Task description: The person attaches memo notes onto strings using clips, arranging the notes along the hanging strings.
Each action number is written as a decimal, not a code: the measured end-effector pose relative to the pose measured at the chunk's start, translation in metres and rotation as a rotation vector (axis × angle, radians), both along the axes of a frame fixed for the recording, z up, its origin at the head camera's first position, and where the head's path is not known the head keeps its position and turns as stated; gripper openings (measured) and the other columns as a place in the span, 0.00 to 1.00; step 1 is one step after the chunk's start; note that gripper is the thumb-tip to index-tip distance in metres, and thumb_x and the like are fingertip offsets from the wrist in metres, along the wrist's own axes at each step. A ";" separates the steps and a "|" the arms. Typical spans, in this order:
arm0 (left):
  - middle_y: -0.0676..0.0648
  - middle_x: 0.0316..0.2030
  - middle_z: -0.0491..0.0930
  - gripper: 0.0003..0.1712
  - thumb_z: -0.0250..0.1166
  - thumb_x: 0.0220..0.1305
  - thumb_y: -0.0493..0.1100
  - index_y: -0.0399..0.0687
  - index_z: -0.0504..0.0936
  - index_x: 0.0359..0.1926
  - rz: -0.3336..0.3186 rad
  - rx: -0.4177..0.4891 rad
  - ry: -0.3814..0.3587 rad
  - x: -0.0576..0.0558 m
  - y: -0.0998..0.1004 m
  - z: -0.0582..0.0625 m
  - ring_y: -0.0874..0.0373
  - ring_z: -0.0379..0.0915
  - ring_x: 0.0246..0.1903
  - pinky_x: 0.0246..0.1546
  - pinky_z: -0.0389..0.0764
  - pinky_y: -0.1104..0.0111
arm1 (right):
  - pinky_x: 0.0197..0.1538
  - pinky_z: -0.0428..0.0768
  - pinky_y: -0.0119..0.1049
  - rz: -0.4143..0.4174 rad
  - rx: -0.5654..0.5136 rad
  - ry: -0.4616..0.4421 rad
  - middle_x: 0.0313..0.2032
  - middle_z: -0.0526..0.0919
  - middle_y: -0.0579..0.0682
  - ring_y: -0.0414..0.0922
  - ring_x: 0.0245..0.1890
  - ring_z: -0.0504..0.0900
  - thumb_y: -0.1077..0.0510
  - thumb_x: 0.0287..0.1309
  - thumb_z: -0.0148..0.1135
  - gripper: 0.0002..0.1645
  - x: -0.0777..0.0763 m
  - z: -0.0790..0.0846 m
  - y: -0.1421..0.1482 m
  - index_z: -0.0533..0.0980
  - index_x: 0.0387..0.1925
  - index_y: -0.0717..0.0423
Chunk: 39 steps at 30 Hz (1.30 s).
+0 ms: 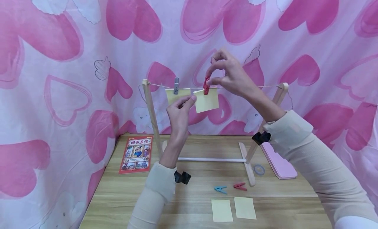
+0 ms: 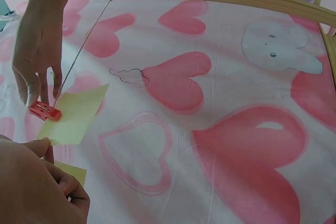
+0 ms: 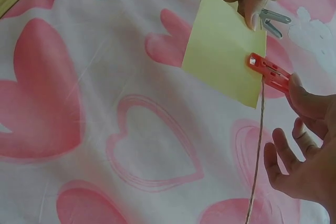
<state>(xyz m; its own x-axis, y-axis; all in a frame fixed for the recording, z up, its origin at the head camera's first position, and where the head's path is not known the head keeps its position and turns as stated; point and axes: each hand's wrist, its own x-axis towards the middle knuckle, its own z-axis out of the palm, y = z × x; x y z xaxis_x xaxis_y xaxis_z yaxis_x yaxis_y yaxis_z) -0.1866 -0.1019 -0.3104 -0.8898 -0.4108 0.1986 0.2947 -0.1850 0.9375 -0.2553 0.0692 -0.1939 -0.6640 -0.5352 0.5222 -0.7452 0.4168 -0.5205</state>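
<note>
Step in hand looks like pegging a square yellow paper note (image 1: 208, 103) to a thin twisted string (image 3: 255, 166) — best to level its slightly tilted top edge, overlap the string, and let the peg bite both before letting go. Left hand (image 1: 178, 117) pinches the note's left edge; right hand (image 1: 228, 71) pinches the handles of a red plastic clothespin (image 1: 206, 86), nose on the note's top edge. Can't tell if it grips the string. Note sits right of the left fingertips, below the right hand — beside a second yellow paper note (image 1: 172, 97) under a grey plastic clothespin (image 1: 176, 86).
</note>
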 end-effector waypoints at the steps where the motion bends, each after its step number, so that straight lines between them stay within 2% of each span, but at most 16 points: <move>1: 0.51 0.37 0.85 0.12 0.76 0.71 0.42 0.39 0.94 0.49 0.001 0.003 0.000 0.000 0.000 0.000 0.59 0.78 0.42 0.48 0.77 0.67 | 0.69 0.71 0.54 0.005 0.005 -0.006 0.52 0.73 0.60 0.54 0.63 0.69 0.70 0.62 0.76 0.05 0.000 0.000 0.000 0.89 0.39 0.68; 6: 0.52 0.36 0.86 0.12 0.77 0.71 0.41 0.38 0.94 0.48 -0.001 0.020 -0.004 -0.001 0.001 0.001 0.60 0.80 0.42 0.48 0.78 0.68 | 0.66 0.72 0.56 0.004 0.038 -0.039 0.53 0.73 0.59 0.54 0.63 0.68 0.68 0.62 0.77 0.06 0.000 -0.002 0.003 0.89 0.41 0.66; 11: 0.54 0.33 0.84 0.11 0.78 0.70 0.41 0.37 0.94 0.48 0.009 0.020 -0.003 -0.001 0.001 0.000 0.61 0.79 0.40 0.45 0.77 0.69 | 0.62 0.75 0.54 -0.024 0.098 -0.054 0.55 0.73 0.60 0.54 0.62 0.69 0.65 0.61 0.79 0.13 0.000 -0.002 0.007 0.89 0.47 0.66; 19: 0.56 0.28 0.74 0.10 0.77 0.69 0.40 0.38 0.94 0.46 0.019 0.014 0.014 -0.001 0.002 -0.003 0.63 0.68 0.34 0.38 0.70 0.71 | 0.64 0.75 0.55 -0.020 0.109 -0.063 0.59 0.77 0.61 0.55 0.64 0.71 0.63 0.63 0.79 0.17 0.002 -0.004 0.012 0.88 0.52 0.66; 24: 0.56 0.26 0.70 0.10 0.77 0.69 0.38 0.35 0.93 0.45 0.027 0.015 0.026 -0.001 0.004 -0.006 0.63 0.64 0.30 0.31 0.65 0.73 | 0.68 0.74 0.61 -0.013 0.110 -0.062 0.61 0.78 0.62 0.56 0.67 0.71 0.63 0.64 0.79 0.18 0.001 -0.007 0.015 0.87 0.53 0.67; 29: 0.56 0.25 0.70 0.09 0.77 0.70 0.38 0.35 0.92 0.45 0.044 0.023 0.024 0.000 0.005 -0.007 0.64 0.64 0.27 0.27 0.63 0.75 | 0.68 0.75 0.62 -0.010 0.113 -0.052 0.63 0.79 0.61 0.56 0.68 0.72 0.62 0.64 0.79 0.20 0.001 -0.008 0.016 0.87 0.55 0.65; 35: 0.55 0.27 0.73 0.09 0.76 0.71 0.38 0.36 0.92 0.46 0.043 0.042 0.024 0.000 0.005 -0.008 0.64 0.67 0.30 0.30 0.68 0.76 | 0.64 0.76 0.53 0.007 0.076 -0.007 0.63 0.81 0.60 0.55 0.67 0.75 0.63 0.66 0.77 0.19 0.005 -0.008 0.019 0.86 0.56 0.66; 39: 0.55 0.28 0.74 0.09 0.76 0.71 0.38 0.36 0.92 0.47 0.056 0.044 0.009 0.000 0.005 -0.009 0.64 0.68 0.30 0.31 0.71 0.76 | 0.62 0.77 0.41 -0.004 0.041 0.068 0.62 0.82 0.59 0.53 0.66 0.77 0.63 0.69 0.74 0.17 0.015 -0.011 0.025 0.86 0.56 0.65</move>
<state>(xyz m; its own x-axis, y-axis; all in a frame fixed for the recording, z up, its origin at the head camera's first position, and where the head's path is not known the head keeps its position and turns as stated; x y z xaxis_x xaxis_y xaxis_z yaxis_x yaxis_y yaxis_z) -0.1868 -0.0971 -0.3192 -0.8636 -0.4681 0.1871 0.3139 -0.2088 0.9262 -0.2407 0.0937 -0.2053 -0.6303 -0.5544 0.5435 -0.7763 0.4401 -0.4513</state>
